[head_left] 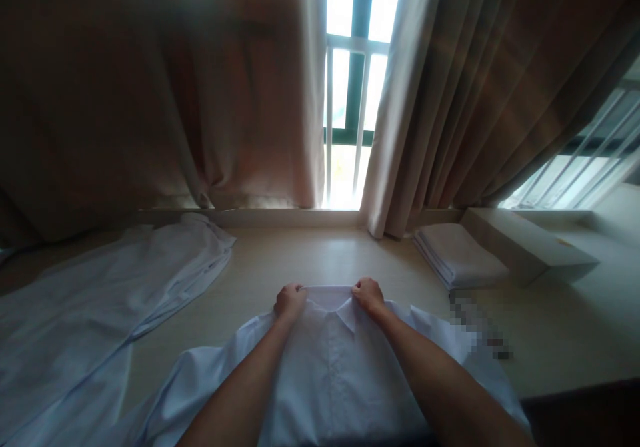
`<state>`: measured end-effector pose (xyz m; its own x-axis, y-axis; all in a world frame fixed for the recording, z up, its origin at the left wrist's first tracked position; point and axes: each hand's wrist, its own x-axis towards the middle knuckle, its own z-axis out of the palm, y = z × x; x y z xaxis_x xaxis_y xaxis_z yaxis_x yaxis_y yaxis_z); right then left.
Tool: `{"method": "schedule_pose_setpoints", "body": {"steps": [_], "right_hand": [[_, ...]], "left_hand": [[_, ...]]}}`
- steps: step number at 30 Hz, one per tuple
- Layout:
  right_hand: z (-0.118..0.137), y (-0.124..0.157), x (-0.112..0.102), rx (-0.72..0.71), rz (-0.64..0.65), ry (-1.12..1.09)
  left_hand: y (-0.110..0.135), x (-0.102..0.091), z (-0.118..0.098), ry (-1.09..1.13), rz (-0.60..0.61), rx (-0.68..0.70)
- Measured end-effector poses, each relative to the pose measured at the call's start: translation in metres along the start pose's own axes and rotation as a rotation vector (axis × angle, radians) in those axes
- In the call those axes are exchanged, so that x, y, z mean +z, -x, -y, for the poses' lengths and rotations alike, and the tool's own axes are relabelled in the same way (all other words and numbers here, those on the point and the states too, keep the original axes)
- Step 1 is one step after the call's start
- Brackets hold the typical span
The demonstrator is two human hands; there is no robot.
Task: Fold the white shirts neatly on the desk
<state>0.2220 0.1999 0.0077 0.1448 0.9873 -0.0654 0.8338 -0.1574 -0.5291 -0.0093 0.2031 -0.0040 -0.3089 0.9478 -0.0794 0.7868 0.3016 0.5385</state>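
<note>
A white collared shirt (330, 373) lies front side up on the pale table, its button line running toward me. My left hand (290, 302) is closed on the left end of the collar. At the collar's right end, my right hand (369, 295) grips the cloth in the same way. Between the two hands the collar's top edge is stretched straight. The sleeves spread out to both sides beneath my forearms, and the shirt's lower part runs out of view at the bottom.
Several white garments (165, 267) lie heaped at the left. A folded white cloth (460, 255) rests at the back right, beside a white box (530, 243). A blurred-out item (477, 323) is near the right sleeve. Brown curtains (440, 100) hang behind the table (310, 253), partly covering a barred window.
</note>
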Motion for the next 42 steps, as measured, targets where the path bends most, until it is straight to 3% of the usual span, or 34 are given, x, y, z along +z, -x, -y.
{"method": "schedule_pose_setpoints", "body": {"steps": [5,15,33,38,42], "right_hand": [[0.001,0.006,0.009,-0.044,-0.046,-0.035],[-0.029,0.003,0.028,0.002,-0.082,-0.411],[-0.024,0.017,0.036,-0.092,-0.369,-0.367],[-0.028,0.018,0.032,-0.16,-0.323,-0.458],[-0.03,0.018,0.033,-0.146,-0.297,-0.475]], "left_hand": [[0.013,0.011,0.001,0.028,-0.071,0.004],[0.014,0.023,0.014,0.252,-0.207,0.094],[0.019,0.028,0.014,0.238,-0.223,0.139],[0.022,0.024,0.011,0.305,-0.225,0.161],[0.031,0.018,0.001,0.291,-0.354,0.288]]}}
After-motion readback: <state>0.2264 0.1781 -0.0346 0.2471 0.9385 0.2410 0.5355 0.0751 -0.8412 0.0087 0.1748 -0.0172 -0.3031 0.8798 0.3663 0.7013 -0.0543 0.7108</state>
